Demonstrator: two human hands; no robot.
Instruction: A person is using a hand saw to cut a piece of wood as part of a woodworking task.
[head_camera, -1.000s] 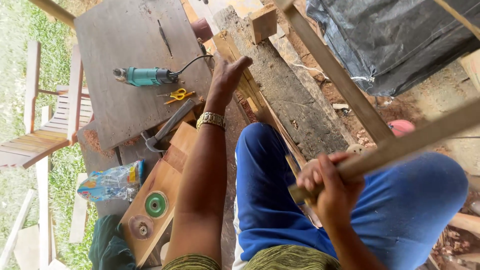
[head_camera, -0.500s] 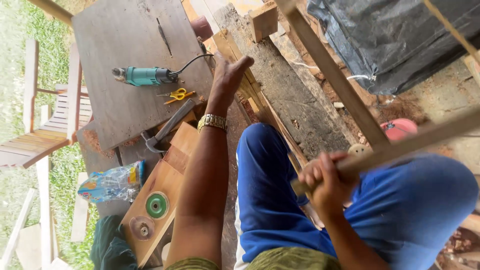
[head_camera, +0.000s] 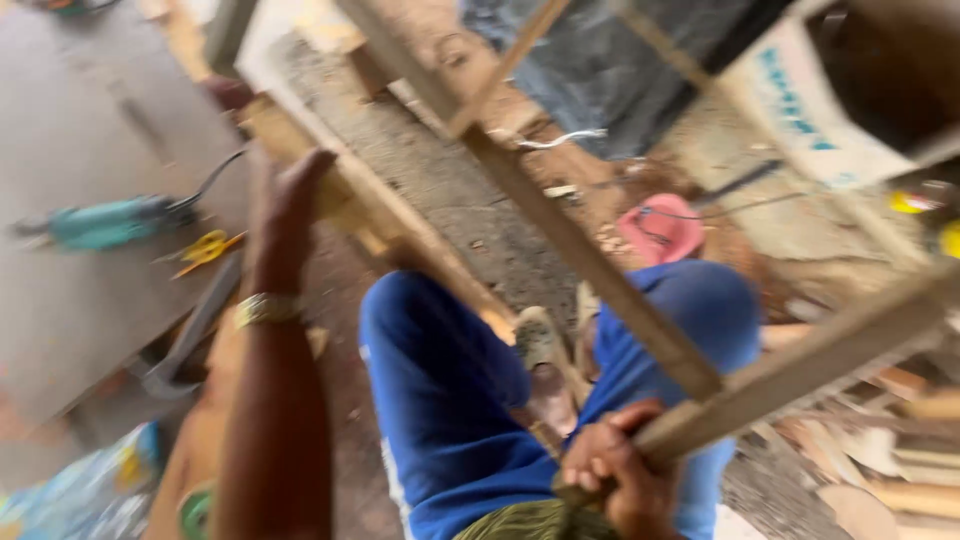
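Wooden framing filled the head view, blurred throughout. The right hand (head_camera: 610, 470) was wrapped around the near end of a pale wooden bar (head_camera: 800, 365), fingers curled fully round it and thumb side uppermost, a closed fist with no gap visible between fingers and wood. That bar ran up and to the right from the fist, and met a second wooden bar (head_camera: 570, 240) that crossed diagonally from upper left toward the knee; the joint lay just above the right hand.

The left hand (head_camera: 290, 205) was stretched forward, a gold-coloured watch (head_camera: 265, 308) at the wrist. Its fingers lay against a wooden beam (head_camera: 370, 215) on the bench edge, apparently pressing or loosely cupping it; blur prevented telling whether they closed around it.

Blue trousers (head_camera: 450, 400) covered both raised knees beneath the bars. On the grey board (head_camera: 70, 300) to the left lay a teal power tool (head_camera: 105, 222) with its cable, and yellow-handled scissors (head_camera: 205, 250) just beside it. A pink object (head_camera: 660, 228) sat on the ground beyond the knee.
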